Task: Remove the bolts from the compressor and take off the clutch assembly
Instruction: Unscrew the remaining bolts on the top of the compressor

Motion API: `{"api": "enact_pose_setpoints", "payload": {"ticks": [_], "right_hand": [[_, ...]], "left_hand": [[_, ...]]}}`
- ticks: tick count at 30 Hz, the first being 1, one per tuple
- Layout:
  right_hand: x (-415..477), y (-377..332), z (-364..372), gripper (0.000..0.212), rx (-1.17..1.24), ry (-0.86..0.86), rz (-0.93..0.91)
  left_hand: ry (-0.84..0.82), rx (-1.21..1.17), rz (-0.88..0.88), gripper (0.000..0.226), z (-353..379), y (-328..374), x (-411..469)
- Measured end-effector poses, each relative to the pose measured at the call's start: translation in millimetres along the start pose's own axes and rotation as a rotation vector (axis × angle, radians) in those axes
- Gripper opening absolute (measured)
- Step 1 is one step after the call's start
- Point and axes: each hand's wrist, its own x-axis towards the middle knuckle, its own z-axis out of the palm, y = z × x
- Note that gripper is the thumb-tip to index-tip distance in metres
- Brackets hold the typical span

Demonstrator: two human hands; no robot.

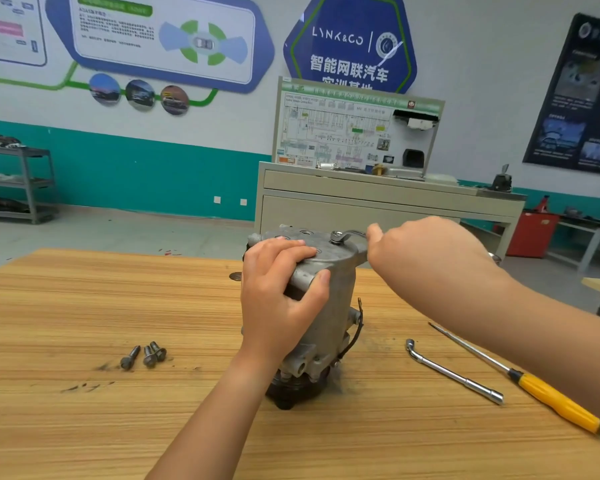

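A grey metal compressor (336,306) stands upright on the wooden table (84,306), its dark clutch end (291,393) down against the tabletop. My left hand (281,292) grips the compressor's upper edge and side. My right hand (426,258) holds a wrench (349,234) whose head sits on a bolt (335,237) on the compressor's top face. Three loose bolts (146,355) lie on the table to the left of the compressor.
An L-shaped socket wrench (454,374) and a yellow-handled screwdriver (551,400) lie on the table to the right. A grey training bench with a wiring panel (354,133) stands behind. A metal shelf (18,181) is far left, a red cabinet (532,233) far right.
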Motion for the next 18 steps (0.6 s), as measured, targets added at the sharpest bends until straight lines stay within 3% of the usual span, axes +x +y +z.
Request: {"api": "enact_pose_setpoints", "payload": {"ticks": [2,4,6,8,12,16,18], "right_hand": [[-3.1,-2.6,11.5,0.062,-0.008,0.050,0.040],[-9.8,1.4,32.5,0.048,0.021,0.157,0.133],[-7.7,11.3,64.7,0.023,0.262,0.489,0.193],[8.9,21.4,94.6,0.019,0.473,0.661,0.135],[81.7,26.5,100.2,0.010,0.551,0.622,-0.042],[139.8,12.1,81.7,0.026,0.570,0.529,-0.240],[141.9,9.8,81.1,0.024,0.631,0.591,-0.197]], "left_hand": [[-0.006,0.005,0.003,0.035,-0.9,0.7,0.1],[-0.016,0.004,-0.006,0.036,-0.8,0.9,0.7],[-0.018,0.001,0.004,0.036,0.0,0.3,0.6],[-0.009,-0.009,0.026,0.034,0.8,-1.3,-0.7],[0.005,-0.018,0.017,0.033,2.1,-2.9,1.2],[0.023,-0.009,0.028,0.031,3.0,-3.8,0.4],[0.017,-0.010,0.028,0.031,3.2,-3.9,-0.4]]}}
